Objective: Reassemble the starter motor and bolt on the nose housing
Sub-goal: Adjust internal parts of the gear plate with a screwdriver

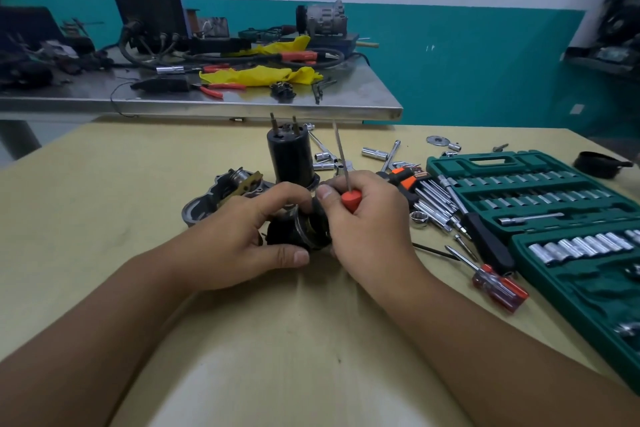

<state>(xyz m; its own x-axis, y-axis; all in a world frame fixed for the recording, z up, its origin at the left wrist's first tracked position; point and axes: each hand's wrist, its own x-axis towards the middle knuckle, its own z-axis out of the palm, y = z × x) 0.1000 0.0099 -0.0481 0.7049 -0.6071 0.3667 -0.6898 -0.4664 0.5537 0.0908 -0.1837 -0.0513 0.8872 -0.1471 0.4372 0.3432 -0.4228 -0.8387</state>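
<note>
A dark round starter part (298,230) with a metal band lies between both hands at the middle of the tan table (104,184). My left hand (249,239) grips its left side, thumb below and fingers on top. My right hand (367,222) holds a thin file with a red handle (350,199), shaft pointing up and away, while its thumb touches the part. Behind the hands the black cylindrical motor body (290,156) stands upright with two studs on top. The grey nose housing (225,194) lies left of it.
An open green socket case (540,204) fills the right side. Loose sockets, hex keys (429,198) and a red-handled screwdriver (491,279) lie between it and my right hand. A black cap (597,165) sits far right. A cluttered steel bench (242,104) stands behind.
</note>
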